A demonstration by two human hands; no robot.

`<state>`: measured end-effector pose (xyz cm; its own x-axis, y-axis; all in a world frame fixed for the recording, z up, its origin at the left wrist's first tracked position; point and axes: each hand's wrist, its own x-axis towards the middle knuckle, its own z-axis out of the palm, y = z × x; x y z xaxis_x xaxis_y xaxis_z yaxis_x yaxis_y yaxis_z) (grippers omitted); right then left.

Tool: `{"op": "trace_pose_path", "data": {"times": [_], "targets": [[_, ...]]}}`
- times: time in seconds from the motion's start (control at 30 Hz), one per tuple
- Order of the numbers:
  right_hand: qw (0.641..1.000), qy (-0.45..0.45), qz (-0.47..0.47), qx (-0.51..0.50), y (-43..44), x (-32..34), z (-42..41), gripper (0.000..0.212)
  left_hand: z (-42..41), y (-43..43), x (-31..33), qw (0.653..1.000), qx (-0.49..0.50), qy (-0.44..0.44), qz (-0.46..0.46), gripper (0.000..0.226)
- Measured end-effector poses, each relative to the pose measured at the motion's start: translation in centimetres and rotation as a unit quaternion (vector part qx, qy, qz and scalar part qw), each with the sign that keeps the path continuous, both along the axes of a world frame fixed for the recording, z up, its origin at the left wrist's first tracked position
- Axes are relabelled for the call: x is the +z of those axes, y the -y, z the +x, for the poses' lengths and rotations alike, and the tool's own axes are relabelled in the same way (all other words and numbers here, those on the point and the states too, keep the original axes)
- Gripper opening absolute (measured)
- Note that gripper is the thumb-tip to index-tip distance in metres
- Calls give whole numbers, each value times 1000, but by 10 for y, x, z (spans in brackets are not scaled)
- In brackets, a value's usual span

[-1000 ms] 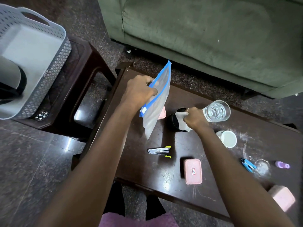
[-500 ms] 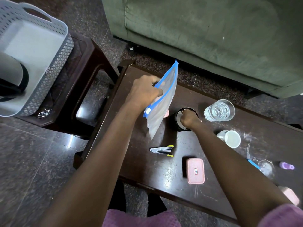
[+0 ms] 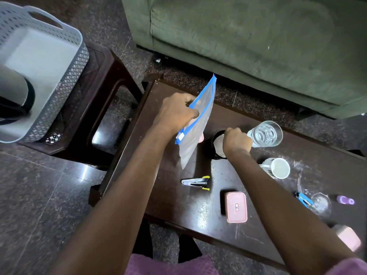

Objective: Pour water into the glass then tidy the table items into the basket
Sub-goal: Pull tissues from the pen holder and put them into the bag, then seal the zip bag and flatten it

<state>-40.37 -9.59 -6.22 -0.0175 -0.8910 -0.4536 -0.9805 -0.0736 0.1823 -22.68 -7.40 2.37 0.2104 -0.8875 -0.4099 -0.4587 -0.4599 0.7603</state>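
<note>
My left hand (image 3: 175, 113) grips a clear zip bag (image 3: 196, 126) with a blue seal, held up above the dark wooden table (image 3: 158, 195). My right hand (image 3: 236, 140) is closed on something white at the mouth of a black cup (image 3: 213, 144). A glass of water (image 3: 267, 133) stands just right of that hand. On the stool at the far left sits the grey perforated basket (image 3: 65, 76), with a grey and black object inside. A pink thing shows partly behind the bag.
On the table lie a stapler (image 3: 196, 183), a pink lidded box (image 3: 236, 207), a white mug (image 3: 278, 168), a blue clip (image 3: 302, 199), a small clear dish (image 3: 319, 201), a purple item (image 3: 345, 200) and another pink box (image 3: 346, 237). A green sofa (image 3: 258, 46) stands behind.
My right hand has lifted a little from inside the black cup, with white material in its grip. The bag in my left hand has stayed raised.
</note>
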Motion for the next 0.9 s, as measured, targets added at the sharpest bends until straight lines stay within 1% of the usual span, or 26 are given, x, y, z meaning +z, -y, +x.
{"op": "trace_pose_path", "data": {"times": [0.07, 0.13, 0.17, 0.2, 0.23, 0.27, 0.3, 0.33, 0.37, 0.4, 0.47, 0.5, 0.53, 0.57, 0.63, 0.7, 0.73, 0.77, 0.83, 0.87, 0.9], "targets": [[1000, 9, -24, -11, -1, 5, -4, 30, 1, -1, 0, 1000, 2, -11, -1, 30], [994, 51, -72, -59, 2, 16, -5, 25, 2, -1, 0, 1000, 2, -8, -2, 29], [988, 85, -99, -85, 6, 23, -4, 24, 3, -1, 0, 1000, -1, -5, -1, 29], [977, 143, -119, -106, 11, 31, -1, 27, 3, -1, 1, 1000, -6, -3, 1, 28], [958, 233, -121, -115, 16, 39, 2, 34, 4, -2, 1, 1000, -12, -5, 5, 27], [924, 352, -96, -109, 22, 47, 7, 44, 5, -2, 2, 1000, -20, -9, 9, 26], [875, 473, -52, -92, 25, 56, 13, 60, 6, -3, 3, 999, -32, -10, 11, 25], [820, 568, -8, -70, 28, 63, 17, 74, 8, -4, 5, 999, -52, -4, 11, 23], [782, 621, 27, -44, 31, 68, 20, 80, 11, -5, 7, 997, -78, 4, 11, 20], [765, 642, 51, -13, 33, 72, 23, 76, 14, -6, 9, 994, -106, 11, 9, 17], [757, 650, 64, 28, 35, 75, 28, 48, 23, -9, 13, 989, -147, 4, -3, 20], [742, 667, 65, 18, 34, 77, 31, 33, 29, -12, 15, 988, -155, -18, -8, 23], [721, 690, 64, -3, 33, 79, 34, 25, 35, -16, 16, 987, -153, -55, -13, 22], [708, 704, 55, -22, 31, 79, 35, 20, 42, -20, 16, 985, -138, -100, -20, 20], [705, 707, 32, -55, 28, 76, 37, 20, 55, -28, 15, 978, -68, -191, -40, 18], [708, 698, 23, -102, 26, 70, 40, 25, 70, -34, 12, 961, 20, -270, -53, 35], [706, 695, 22, -135, 26, 67, 41, 26, 77, -36, 9, 953, 51, -291, -60, 37], [702, 693, 20, -166, 26, 64, 41, 25, 82, -37, 6, 948, 74, -302, -66, 34], [691, 692, 19, -208, 26, 59, 42, 24, 87, -38, -2, 944, 116, -298, -78, 16], [683, 695, 20, -224, 26, 57, 42, 24, 88, -39, -6, 943, 138, -291, -84, 12], [677, 696, 22, -238, 26, 56, 42, 23, 88, -41, -11, 942, 157, -284, -90, 13]]}}
